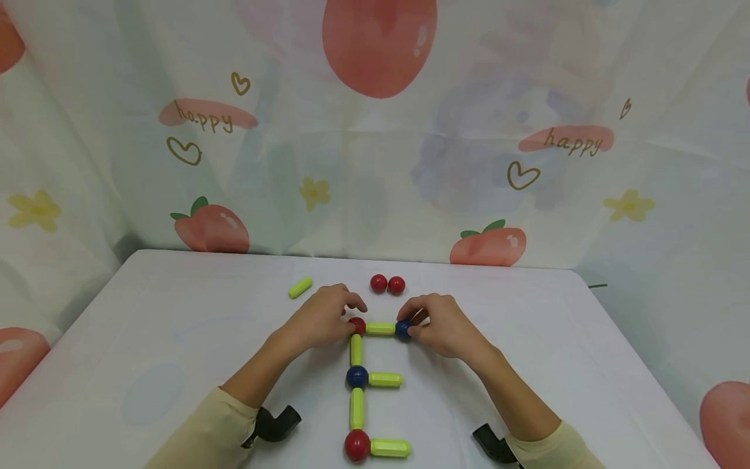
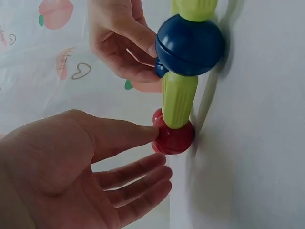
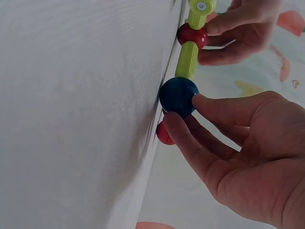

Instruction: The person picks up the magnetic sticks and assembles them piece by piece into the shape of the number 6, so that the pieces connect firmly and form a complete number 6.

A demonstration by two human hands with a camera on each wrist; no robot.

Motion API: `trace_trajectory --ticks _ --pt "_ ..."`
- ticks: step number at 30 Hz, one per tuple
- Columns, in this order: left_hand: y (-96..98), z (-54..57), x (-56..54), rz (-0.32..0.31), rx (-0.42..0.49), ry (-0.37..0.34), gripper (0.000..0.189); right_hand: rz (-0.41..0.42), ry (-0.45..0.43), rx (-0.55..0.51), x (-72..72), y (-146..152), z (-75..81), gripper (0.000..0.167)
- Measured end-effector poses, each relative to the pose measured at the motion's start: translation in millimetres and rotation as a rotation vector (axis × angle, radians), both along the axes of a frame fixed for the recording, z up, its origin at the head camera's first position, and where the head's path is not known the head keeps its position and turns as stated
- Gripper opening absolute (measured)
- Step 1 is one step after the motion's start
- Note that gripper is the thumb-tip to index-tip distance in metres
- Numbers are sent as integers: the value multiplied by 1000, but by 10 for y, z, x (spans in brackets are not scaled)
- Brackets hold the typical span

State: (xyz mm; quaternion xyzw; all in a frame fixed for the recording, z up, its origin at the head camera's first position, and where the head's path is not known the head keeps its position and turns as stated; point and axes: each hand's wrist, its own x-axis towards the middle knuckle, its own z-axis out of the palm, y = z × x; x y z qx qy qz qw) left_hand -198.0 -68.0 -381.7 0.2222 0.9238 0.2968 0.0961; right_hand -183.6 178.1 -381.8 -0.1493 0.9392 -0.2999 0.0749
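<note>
On the white table lies a figure of green rods and balls, shaped like a letter E. My left hand (image 1: 322, 317) holds the red ball (image 1: 357, 324) at its top left corner, the thumb against the ball's side in the left wrist view. At the far end of the top green rod (image 1: 380, 329), my right hand (image 1: 443, 326) pinches a blue ball (image 3: 177, 97) between thumb and fingers. Below the left hand, a vertical rod (image 1: 356, 350) leads to another blue ball (image 1: 357, 376). A lower rod (image 1: 357, 409) joins that to a larger-looking red ball (image 1: 357, 446).
Short green rods, the middle one (image 1: 385, 380) and the bottom one (image 1: 390, 448), stick out rightward with bare ends. Two loose red balls (image 1: 378, 283) sit side by side beyond the hands. A loose green rod (image 1: 301, 287) lies at the back left. A printed cloth (image 1: 375, 163) hangs behind the table.
</note>
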Motion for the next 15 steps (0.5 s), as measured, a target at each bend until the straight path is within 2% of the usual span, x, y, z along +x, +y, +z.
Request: trace_trajectory --ticks 3,6,11,15 --pt "-23 -18 -34 2 5 -33 26 -4 -4 2 2 -6 2 21" --pt "-53 -36 -65 -29 7 -57 25 -7 -6 2 4 -11 4 21" --pt "-86 -72 -106 -89 19 -69 26 -10 -8 4 5 -8 -1 21" --pt "-93 -95 -124 -97 21 -70 25 -13 -11 6 5 -3 -1 21"
